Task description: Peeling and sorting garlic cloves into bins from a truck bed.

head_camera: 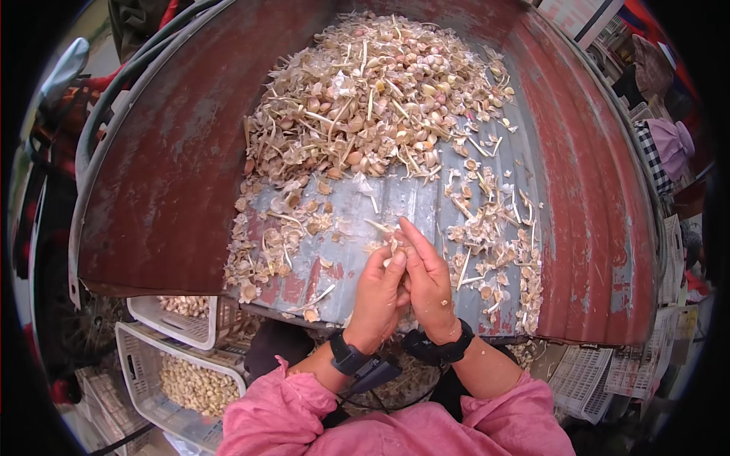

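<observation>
Both my hands meet over the near middle of a ridged metal truck bed [342,196] with worn red paint. My left hand [379,290] and my right hand [428,279] pinch a small pale piece of garlic [393,246] between their fingertips; the fingers partly hide it. The right index finger points forward. Beyond them a large heap of garlic cloves, dry skins and stems [365,102] fills the far end. Loose skins and stem bits lie left of my hands, and more skins [490,239] lie to the right. I wear a black band on each wrist.
Raised red metal side walls [165,171] flank the bed. Below its near edge at the left, a white plastic crate [134,365] holds garlic cloves [197,385], with another crate [165,328] above it. Stacked crates [582,376] stand at the lower right. A person in a purple hat [670,145] is beyond the right wall.
</observation>
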